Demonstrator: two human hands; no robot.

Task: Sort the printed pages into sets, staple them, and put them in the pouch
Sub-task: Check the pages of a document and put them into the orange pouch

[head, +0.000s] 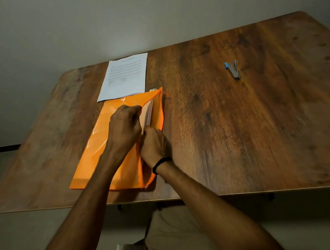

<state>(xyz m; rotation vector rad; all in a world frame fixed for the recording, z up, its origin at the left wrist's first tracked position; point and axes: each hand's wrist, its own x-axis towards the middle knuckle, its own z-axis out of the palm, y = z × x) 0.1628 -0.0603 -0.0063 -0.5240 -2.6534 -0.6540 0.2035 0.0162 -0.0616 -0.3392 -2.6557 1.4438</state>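
- A flat orange plastic zip pouch [102, 148] is laid on the brown wood-grain table [244, 124], near the front edge, with its open mouth along the 3 o'clock side.
- A set of white printed pages [149, 112] is seen inside the mouth, its edges showing between the two orange walls.
- The left hand [125, 128] is recorded with fingers curled, and the pouch's upper wall is pinched and lifted at its edge.
- The right hand [154, 144], with a black band [161, 164] at the wrist, is set into the mouth against the pages. Its fingers are hidden, so its hold cannot be told.
- A stack of white printed sheets [124, 75] is found at the pouch's 12 o'clock, its near edge overlapped by the pouch.
- A small silver stapler with blue ends [232, 70] is noted at 2 o'clock, well apart.
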